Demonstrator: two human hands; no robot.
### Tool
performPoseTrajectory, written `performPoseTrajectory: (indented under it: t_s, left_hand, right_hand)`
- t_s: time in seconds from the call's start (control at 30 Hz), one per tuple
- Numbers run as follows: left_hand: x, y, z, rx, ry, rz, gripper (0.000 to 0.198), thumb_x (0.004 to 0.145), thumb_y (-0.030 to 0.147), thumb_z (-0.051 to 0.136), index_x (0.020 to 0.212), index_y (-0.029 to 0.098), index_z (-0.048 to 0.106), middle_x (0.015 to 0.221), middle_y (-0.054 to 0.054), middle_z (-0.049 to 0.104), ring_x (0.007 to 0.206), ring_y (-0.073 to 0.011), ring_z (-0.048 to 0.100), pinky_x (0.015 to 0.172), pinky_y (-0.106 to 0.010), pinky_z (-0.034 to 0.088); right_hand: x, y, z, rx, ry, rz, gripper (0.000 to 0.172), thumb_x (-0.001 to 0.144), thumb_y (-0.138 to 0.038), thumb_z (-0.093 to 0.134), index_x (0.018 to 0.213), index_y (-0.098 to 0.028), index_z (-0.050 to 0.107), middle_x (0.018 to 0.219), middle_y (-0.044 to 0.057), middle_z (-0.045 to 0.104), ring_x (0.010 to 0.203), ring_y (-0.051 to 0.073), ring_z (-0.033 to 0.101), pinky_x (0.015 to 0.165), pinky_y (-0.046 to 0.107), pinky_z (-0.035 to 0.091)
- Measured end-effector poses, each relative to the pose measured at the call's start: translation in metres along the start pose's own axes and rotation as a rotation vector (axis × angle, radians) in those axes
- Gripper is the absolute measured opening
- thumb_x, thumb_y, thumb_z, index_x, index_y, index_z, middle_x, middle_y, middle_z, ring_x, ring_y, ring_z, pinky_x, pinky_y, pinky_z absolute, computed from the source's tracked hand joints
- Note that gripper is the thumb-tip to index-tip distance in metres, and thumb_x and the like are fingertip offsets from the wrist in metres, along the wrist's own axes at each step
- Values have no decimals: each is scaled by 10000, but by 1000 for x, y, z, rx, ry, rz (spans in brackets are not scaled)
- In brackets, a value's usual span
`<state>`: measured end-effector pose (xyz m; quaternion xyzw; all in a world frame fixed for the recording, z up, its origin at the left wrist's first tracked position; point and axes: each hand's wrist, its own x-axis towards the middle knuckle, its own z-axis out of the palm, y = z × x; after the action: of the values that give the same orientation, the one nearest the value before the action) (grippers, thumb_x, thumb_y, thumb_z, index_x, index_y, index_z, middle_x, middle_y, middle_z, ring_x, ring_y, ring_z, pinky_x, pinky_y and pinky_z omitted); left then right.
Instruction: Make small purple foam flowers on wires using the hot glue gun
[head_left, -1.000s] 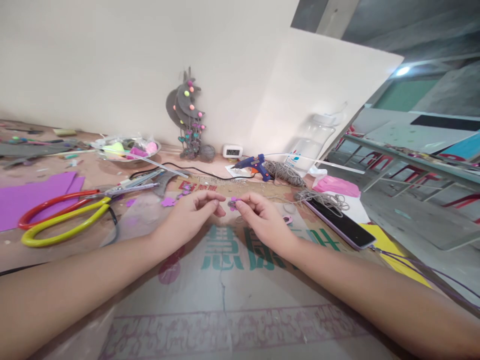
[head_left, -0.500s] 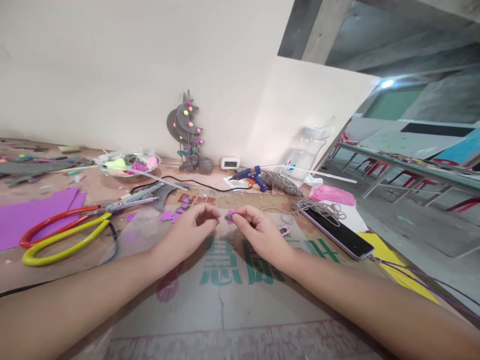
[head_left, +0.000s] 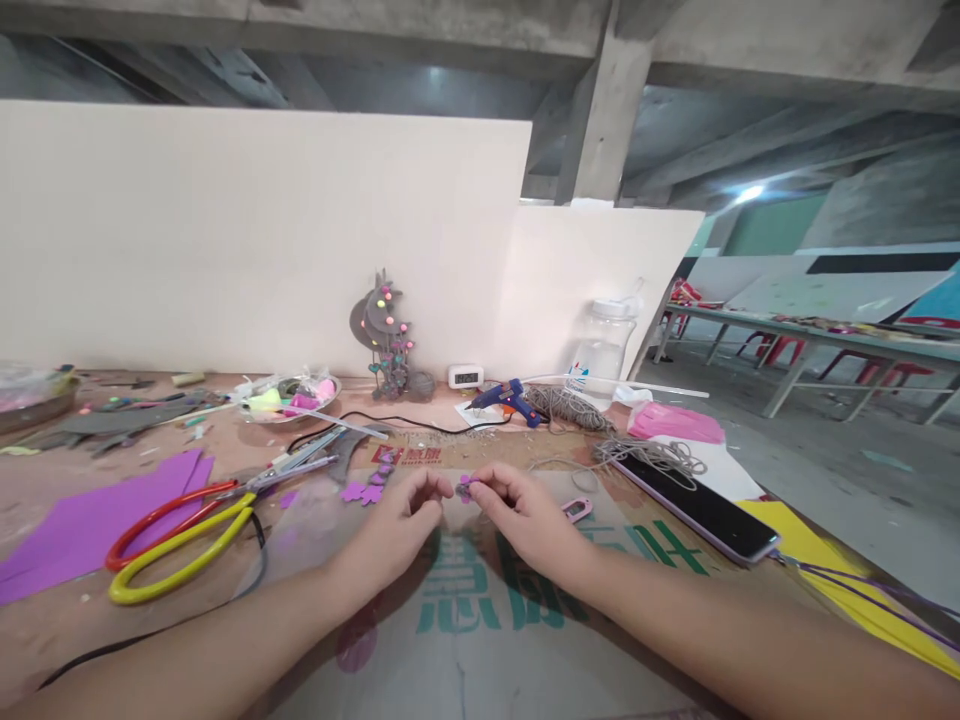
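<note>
My right hand [head_left: 525,515] pinches a small purple foam flower piece [head_left: 465,488] between thumb and fingers, just above the cardboard sheet [head_left: 487,610]. My left hand [head_left: 397,520] sits close beside it with its fingers curled in a pinch near the same piece; I cannot make out anything in it. More purple foam cut-outs [head_left: 361,491] lie just left of my left hand. Both forearms rest over the printed cardboard.
Big scissors [head_left: 180,535] with red and yellow handles lie at the left beside purple foam sheets [head_left: 82,525]. A blue glue gun [head_left: 504,396], grey cord [head_left: 566,405], a water jar [head_left: 600,350] and a phone [head_left: 694,505] are to the right. A grey moon ornament [head_left: 384,325] stands at the wall.
The camera has tilted upward, so the ceiling shows and the table sits lower in the picture. My hands stay together, still pinching the purple piece.
</note>
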<state>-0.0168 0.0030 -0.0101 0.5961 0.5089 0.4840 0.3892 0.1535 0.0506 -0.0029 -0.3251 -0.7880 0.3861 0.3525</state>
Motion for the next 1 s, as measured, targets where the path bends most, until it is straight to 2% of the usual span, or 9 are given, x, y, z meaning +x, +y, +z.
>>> performPoseTrajectory:
  t_s: [0.27,0.47,0.63,0.77,0.83,1.0]
  left_hand:
    - [-2,-2,0,-36,16,-46,45,724,195,412,692,226,418,538,61,359,499,-136,360,478,-236,306]
    - [0,-1,1,-166,21,-89,127,763,171,378,851,218,457,518,83,353,488,-122,369,492,-227,292]
    - [4,2,1,-178,-7,-93,148,827,296,442,901,182,500,524,63,482,532,-128,472,551,-240,363]
    - [2,5,1,-68,-37,-118,197,780,352,554,822,160,555,640,-2,609,597,-142,550,585,-251,400]
    - [1,6,1,-30,-44,-97,170,765,328,572,760,159,557,663,-12,618,623,-146,559,613,-257,414]
    - [3,2,1,32,-16,-44,86,720,227,568,762,170,519,674,23,550,627,-124,514,601,-236,402]
  right_hand:
    - [0,0,1,11,-8,-1,223,857,-376,482,789,-180,563,626,-27,506,581,117,457,571,242,360]
    - [-3,-7,-1,102,36,-5,233,848,-391,504,779,-174,558,643,-23,509,593,111,447,577,240,357]
    - [6,2,-8,319,202,89,291,833,-476,515,829,-185,521,523,-76,355,463,85,307,455,216,279]
    - [18,16,-13,465,336,153,319,796,-503,551,814,-193,479,484,-99,299,415,73,235,413,207,260]
    - [19,18,-13,451,317,168,317,790,-500,559,808,-193,480,475,-100,304,410,72,240,406,203,258]
    - [10,6,-8,279,192,150,305,816,-485,525,777,-183,508,490,-82,343,425,71,300,409,201,242]
